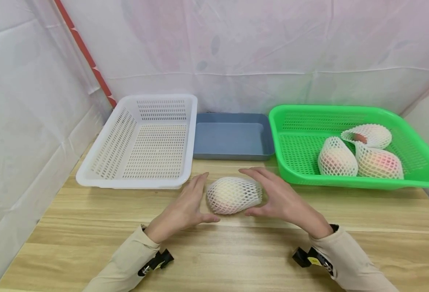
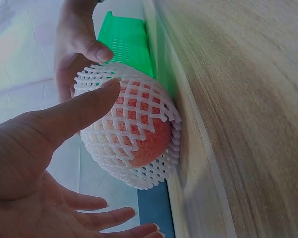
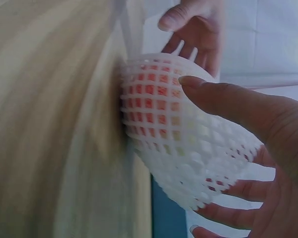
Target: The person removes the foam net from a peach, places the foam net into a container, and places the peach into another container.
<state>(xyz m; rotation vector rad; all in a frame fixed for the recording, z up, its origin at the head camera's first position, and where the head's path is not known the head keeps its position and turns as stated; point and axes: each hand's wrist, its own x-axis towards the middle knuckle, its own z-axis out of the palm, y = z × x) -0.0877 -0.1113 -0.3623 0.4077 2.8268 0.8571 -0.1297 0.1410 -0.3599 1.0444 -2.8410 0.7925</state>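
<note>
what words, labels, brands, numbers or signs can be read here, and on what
No text can be read.
Yellow label on the right-wrist device: too small to read.
Yellow patch on the left-wrist device: too small to tell whether it bears text.
Netted fruit, white basket, blue-grey tray, green basket: no text visible.

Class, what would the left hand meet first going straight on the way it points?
Most likely the netted fruit just ahead of the left hand; any gap between them is hard to judge.
</note>
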